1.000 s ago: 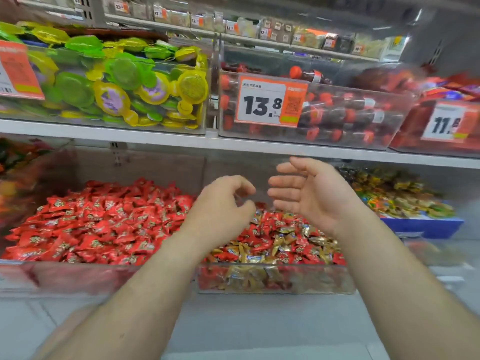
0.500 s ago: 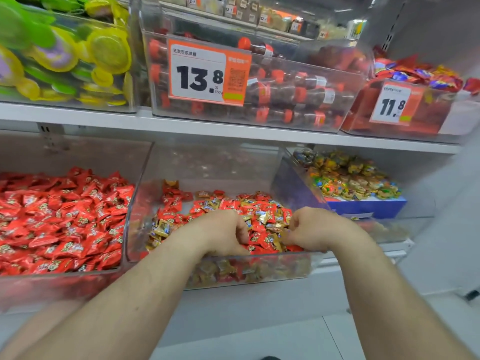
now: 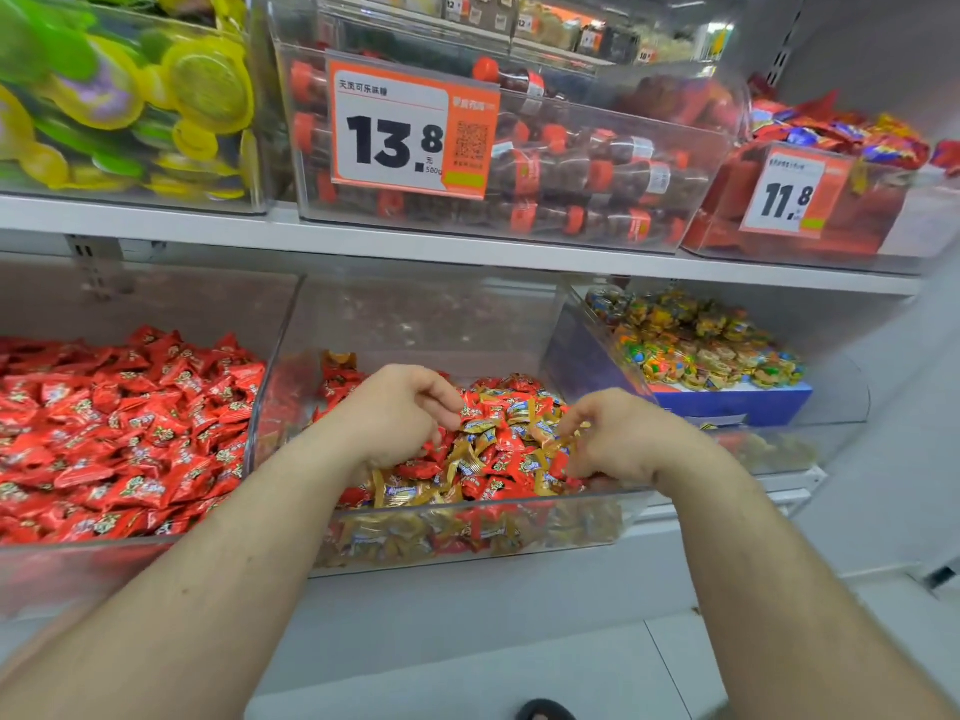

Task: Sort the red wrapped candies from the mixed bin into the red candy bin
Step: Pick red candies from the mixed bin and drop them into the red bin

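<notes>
Both hands dig in the clear plastic mixed bin (image 3: 519, 504) of red and gold wrapped candies (image 3: 493, 449). The left hand (image 3: 400, 413), fingers curled, and the right hand (image 3: 613, 439), likewise curled, hide any catch, so I cannot tell what they hold. The clear red candy bin (image 3: 249, 439) touches the mixed bin's left wall, nearer the left hand.

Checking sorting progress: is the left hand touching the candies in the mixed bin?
Touching. The head view shows the left hand inside the mixed bin, its curled fingertips resting on the candies.

I see open room above the mixed bin (image 3: 291, 356) under the upper shelf (image 3: 467, 249); only its clear side wall bars the way to the red candy bin (image 3: 78, 561).
</notes>
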Tool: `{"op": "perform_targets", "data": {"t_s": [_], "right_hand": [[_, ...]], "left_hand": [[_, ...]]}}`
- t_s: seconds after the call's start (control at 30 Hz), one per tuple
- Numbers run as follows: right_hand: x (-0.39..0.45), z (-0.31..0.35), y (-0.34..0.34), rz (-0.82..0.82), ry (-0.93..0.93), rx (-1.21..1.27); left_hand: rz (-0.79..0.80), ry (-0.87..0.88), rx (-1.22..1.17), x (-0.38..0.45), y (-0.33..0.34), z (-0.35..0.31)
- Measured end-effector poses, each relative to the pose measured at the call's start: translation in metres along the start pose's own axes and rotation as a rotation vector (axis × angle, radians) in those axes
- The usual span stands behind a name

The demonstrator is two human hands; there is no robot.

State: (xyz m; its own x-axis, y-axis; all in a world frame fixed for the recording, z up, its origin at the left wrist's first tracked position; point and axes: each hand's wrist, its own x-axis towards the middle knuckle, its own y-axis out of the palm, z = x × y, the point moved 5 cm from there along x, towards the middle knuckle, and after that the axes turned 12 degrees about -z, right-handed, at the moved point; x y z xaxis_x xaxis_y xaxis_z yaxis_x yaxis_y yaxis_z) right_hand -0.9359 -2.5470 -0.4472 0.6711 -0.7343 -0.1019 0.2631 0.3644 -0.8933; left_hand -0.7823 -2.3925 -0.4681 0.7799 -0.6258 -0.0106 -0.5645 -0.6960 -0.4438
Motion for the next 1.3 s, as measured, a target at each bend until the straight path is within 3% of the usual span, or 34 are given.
{"op": "perform_targets", "data": {"t_s": [0.13, 0.27, 0.33, 0.4, 0.47, 0.57, 0.7, 0.87, 0.93, 0.97, 1.07, 1.13, 1.2, 1.3], "right_hand": [[0.004, -0.012, -0.022, -0.181, 0.082, 0.43], [-0.002, -0.003, -0.014, -0.093, 0.245, 1.099], [-0.003, -0.001, -0.011, -0.113, 0.287, 1.185], [0.0, -0.005, -0.013, -0.219, 0.216, 0.859], [0.003, -0.002, -0.011, -0.268, 0.031, 0.263], [0.004, 0.001, 0.009, -0.123, -0.1, -0.22], [0.003, 0.005, 0.018, -0.072, -0.089, -0.299], [0.009, 0.005, 0.01, -0.089, -0.088, -0.239], [0.013, 0.001, 0.0, -0.143, -0.071, -0.06], [0.013, 0.0, -0.002, -0.136, -0.037, 0.152], [0.006, 0.008, 0.005, 0.118, 0.155, 1.074], [0.002, 0.015, 0.009, 0.253, 0.268, 1.455], [0.002, 0.016, 0.013, 0.267, 0.366, 1.633], [0.006, 0.009, 0.018, 0.153, 0.408, 1.541]], "left_hand": [[0.129, 0.163, 0.283, -0.01, 0.021, -0.01], [0.225, 0.267, 0.547, -0.014, 0.043, -0.011], [0.236, 0.247, 0.618, -0.009, 0.045, -0.008], [0.246, 0.234, 0.676, -0.006, 0.048, -0.004], [0.22, 0.249, 0.692, -0.006, 0.051, -0.004], [0.159, 0.239, 0.645, -0.006, 0.047, -0.003], [0.051, 0.109, 0.33, -0.001, 0.02, -0.002], [-0.047, -0.12, -0.242, -0.006, -0.008, -0.002], [0.018, -0.289, -0.557, -0.009, -0.007, 0.0], [0.068, -0.361, -0.702, -0.011, -0.005, 0.001], [0.213, -0.491, -0.966, -0.016, -0.001, -0.001], [0.239, -0.518, -0.993, -0.016, 0.004, -0.004], [0.157, -0.464, -0.839, -0.012, 0.008, -0.002], [-0.077, -0.031, 0.052, 0.005, 0.008, 0.002]]}}
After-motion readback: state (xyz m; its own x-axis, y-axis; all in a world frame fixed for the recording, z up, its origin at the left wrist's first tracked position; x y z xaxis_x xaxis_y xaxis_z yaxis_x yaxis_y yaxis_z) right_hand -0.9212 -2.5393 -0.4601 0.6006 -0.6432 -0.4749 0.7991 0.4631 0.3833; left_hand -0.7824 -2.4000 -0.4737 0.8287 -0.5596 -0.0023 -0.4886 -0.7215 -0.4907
